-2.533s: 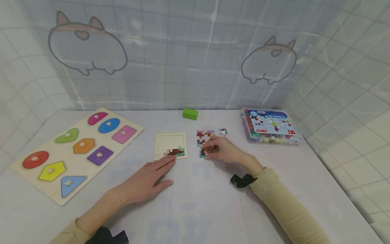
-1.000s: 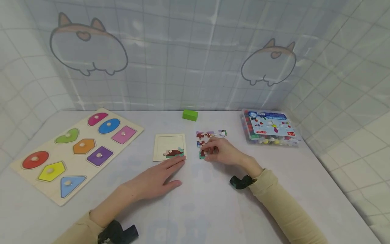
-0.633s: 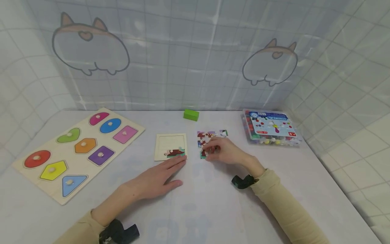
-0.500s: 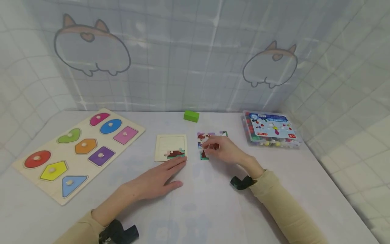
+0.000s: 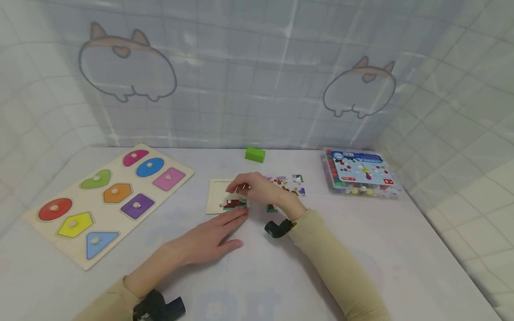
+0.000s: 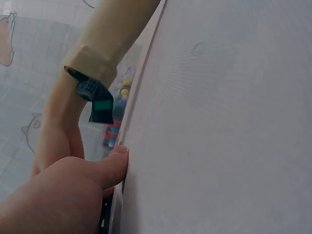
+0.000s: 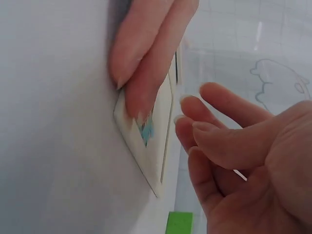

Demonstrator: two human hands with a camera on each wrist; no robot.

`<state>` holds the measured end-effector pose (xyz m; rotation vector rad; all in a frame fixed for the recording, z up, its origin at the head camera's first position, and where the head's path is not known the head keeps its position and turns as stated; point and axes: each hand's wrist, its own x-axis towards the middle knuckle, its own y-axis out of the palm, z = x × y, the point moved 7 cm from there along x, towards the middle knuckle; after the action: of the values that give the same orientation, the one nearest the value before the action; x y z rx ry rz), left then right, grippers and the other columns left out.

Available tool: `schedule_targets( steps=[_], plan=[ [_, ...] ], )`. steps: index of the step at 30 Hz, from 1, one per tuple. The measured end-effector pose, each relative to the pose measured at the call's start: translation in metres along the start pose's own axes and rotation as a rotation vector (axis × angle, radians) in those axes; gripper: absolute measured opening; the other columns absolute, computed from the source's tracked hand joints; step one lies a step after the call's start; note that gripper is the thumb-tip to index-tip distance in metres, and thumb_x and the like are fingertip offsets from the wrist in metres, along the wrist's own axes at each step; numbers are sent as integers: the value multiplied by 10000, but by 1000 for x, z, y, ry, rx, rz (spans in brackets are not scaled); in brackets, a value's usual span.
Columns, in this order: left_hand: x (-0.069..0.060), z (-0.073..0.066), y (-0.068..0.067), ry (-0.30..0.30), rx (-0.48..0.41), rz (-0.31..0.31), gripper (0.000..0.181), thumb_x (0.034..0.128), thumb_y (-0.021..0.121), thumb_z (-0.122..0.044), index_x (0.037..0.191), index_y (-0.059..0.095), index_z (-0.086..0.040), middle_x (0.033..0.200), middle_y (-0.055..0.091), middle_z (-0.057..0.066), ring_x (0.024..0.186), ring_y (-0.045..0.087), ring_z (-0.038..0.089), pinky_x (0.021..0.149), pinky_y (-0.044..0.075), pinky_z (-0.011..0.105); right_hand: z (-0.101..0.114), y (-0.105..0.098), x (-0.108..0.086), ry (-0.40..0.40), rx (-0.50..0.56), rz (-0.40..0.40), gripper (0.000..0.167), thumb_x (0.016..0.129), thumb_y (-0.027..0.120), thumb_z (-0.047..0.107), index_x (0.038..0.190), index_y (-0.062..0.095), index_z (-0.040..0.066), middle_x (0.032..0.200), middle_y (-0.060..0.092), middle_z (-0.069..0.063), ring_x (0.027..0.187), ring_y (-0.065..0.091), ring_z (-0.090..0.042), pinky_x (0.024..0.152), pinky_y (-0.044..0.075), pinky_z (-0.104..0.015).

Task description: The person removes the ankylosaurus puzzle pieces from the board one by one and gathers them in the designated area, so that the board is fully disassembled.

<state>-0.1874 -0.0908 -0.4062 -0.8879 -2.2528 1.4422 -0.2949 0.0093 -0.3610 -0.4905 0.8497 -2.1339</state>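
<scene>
My left hand [image 5: 210, 236] lies with straight fingers at the near right corner of a small wooden puzzle tray [image 5: 215, 189]. In the right wrist view, two of its fingertips [image 7: 141, 105] rest on the tray's rim. Several joined brown-and-teal jigsaw pieces [image 5: 234, 204] sit in the tray's near right corner. Above the tray hovers my right hand [image 5: 257, 187], fingers loosely bent; the right wrist view shows no piece between its fingertips [image 7: 189, 102]. Loose jigsaw pieces [image 5: 298, 179] lie to the tray's right, partly hidden by that hand.
On the left lies a wooden shape board [image 5: 94, 187] with knobbed coloured shapes. A green block [image 5: 254, 154] stands at the back, and a clear plastic box [image 5: 361, 171] of coloured parts at the back right. A patterned curtain [image 5: 241, 76] hangs behind the table.
My right hand has moved left from the loose pieces to above the tray, uncovering more of those pieces. My left hand slid slightly right along the tray's near edge, then stayed.
</scene>
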Motion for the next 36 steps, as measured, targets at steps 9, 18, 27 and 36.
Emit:
schedule_targets(
  steps=[9, 18, 27, 36],
  plan=[
    [0, -3, -3, 31, 12, -13, 691, 1025, 488, -498, 1586, 289, -147, 1675, 190, -7, 1527, 226, 218, 1175, 344, 474, -13, 18, 12, 30, 24, 65, 274, 984, 574, -13, 1188, 727, 89, 1099, 671, -21, 952, 595, -106, 854, 494, -202],
    [1, -3, -1, 26, -5, -3, 702, 1019, 498, -500, 1588, 284, -148, 1675, 187, -14, 1529, 221, 217, 1182, 331, 475, -16, 22, 12, 30, 9, 84, 334, 976, 543, -60, 1169, 739, 128, 1062, 635, 5, 917, 560, -117, 813, 469, -197],
    [1, -4, -1, 21, 1, -4, 696, 1023, 496, -491, 1589, 279, -149, 1677, 178, -8, 1531, 215, 221, 1187, 323, 481, -18, 26, 12, 39, 25, 99, 426, 959, 445, -120, 1136, 731, 140, 999, 576, -2, 872, 508, -145, 759, 436, -204],
    [2, -4, 0, 19, 10, -3, 700, 1020, 501, -491, 1589, 280, -148, 1677, 178, -12, 1531, 214, 220, 1186, 326, 476, -17, 28, 11, 39, 41, 119, 429, 985, 407, -110, 1149, 721, 132, 1010, 548, -24, 881, 521, -152, 595, 480, -210]
  ],
)
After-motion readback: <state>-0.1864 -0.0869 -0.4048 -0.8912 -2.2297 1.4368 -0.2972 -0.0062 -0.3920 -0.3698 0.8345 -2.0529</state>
